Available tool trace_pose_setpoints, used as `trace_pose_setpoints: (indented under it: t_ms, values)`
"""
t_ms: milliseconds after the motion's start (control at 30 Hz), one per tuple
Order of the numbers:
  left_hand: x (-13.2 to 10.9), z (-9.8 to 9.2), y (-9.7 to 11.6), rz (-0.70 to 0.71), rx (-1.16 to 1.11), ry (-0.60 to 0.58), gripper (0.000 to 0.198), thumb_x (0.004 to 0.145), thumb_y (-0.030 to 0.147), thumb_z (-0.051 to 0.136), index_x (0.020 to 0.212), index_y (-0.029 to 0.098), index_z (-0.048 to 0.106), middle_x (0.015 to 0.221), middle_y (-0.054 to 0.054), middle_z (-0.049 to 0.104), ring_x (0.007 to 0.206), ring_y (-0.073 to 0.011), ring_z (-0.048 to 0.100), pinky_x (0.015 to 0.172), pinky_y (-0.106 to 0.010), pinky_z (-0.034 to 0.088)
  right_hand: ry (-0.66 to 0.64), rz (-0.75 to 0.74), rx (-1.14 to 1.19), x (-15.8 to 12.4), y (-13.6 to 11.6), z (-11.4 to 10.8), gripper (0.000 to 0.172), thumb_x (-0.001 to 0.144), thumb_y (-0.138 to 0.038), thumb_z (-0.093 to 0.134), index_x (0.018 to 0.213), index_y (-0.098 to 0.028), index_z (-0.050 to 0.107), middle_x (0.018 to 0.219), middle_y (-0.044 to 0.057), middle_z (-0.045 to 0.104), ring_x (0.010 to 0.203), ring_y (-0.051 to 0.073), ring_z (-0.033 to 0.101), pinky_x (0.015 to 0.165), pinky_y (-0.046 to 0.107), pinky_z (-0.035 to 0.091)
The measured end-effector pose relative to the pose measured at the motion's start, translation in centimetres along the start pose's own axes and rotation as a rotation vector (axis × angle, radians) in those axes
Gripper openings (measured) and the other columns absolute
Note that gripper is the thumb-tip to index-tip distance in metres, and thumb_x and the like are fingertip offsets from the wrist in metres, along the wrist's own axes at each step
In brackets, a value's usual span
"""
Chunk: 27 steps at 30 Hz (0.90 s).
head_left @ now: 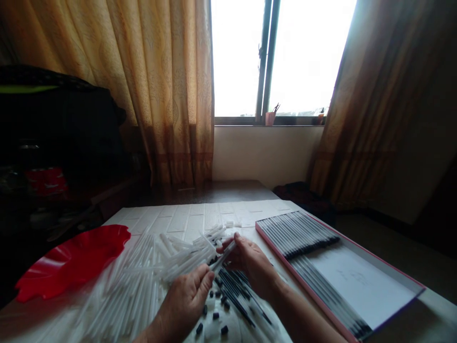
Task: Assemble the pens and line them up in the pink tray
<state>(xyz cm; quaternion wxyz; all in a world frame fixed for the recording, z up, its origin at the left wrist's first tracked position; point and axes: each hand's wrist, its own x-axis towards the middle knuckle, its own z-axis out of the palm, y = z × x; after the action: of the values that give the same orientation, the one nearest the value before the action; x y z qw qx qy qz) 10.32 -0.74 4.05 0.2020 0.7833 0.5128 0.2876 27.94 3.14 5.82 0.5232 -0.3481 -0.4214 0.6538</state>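
My left hand [187, 297] and my right hand [250, 262] are both closed on one thin clear pen [223, 256], held slanted between them above the table. Under my hands lies a heap of dark ink refills [237, 290], with several small black caps [214, 315] scattered beside it. To the left spreads a big pile of clear pen barrels [143, 281]. On the right stands a pink-edged flat box [357, 290] with rows of finished pens [298, 233] laid side by side in it.
A red wavy-rimmed bowl [71, 262] sits at the table's left edge. The white table [200, 214] reaches toward a window with tan curtains [167, 90]. Dark bags and clutter [53, 143] fill the left side.
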Motion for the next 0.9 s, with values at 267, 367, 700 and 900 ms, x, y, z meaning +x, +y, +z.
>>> trace_pose_setpoints:
  t_ms: [267,367,700,900]
  values:
    - [0.1,-2.5,-1.4,0.003,0.014,-0.145,0.037,0.096,0.043,0.036,0.073,0.021,0.055,0.067,0.003,0.06,0.064,-0.0159,0.06,0.06,-0.022,0.038,-0.292,0.022,-0.5,-0.1,-2.2,-2.8,0.043,0.083,-0.056,0.067,0.068,-0.016,0.069,0.059,0.001,0.069,0.042,0.009,0.054,0.038,0.016,0.031]
    - [-0.1,-2.7,-1.3,0.015,0.013,-0.193,0.036,0.096,0.042,0.041,0.071,0.021,0.057,0.066,0.003,0.061,0.062,-0.0152,0.057,0.058,-0.022,0.035,-0.389,0.065,-0.614,-1.0,-2.8,-3.5,0.029,0.082,-0.04,0.071,0.066,-0.016,0.07,0.056,-0.001,0.066,0.041,0.007,0.049,0.04,0.016,0.035]
    - [-1.1,-0.8,-1.1,0.217,0.101,-0.248,0.035,0.099,0.036,0.045,0.068,0.023,0.055,0.058,0.002,0.06,0.049,-0.0149,0.053,0.049,-0.027,0.027,-0.489,-0.076,-1.165,-4.5,-1.0,-5.7,0.029,0.096,-0.029,0.051,0.074,-0.02,0.068,0.059,-0.002,0.059,0.053,0.011,0.048,0.052,0.02,0.035]
    - [-1.0,-0.2,-1.6,0.219,0.106,-0.28,0.037,0.099,0.038,0.042,0.066,0.023,0.048,0.058,0.002,0.059,0.049,-0.0149,0.053,0.049,-0.027,0.026,-0.508,-0.069,-1.138,-4.3,-0.3,-6.0,0.027,0.095,-0.029,0.052,0.076,-0.02,0.068,0.058,-0.003,0.056,0.052,0.01,0.046,0.05,0.019,0.033]
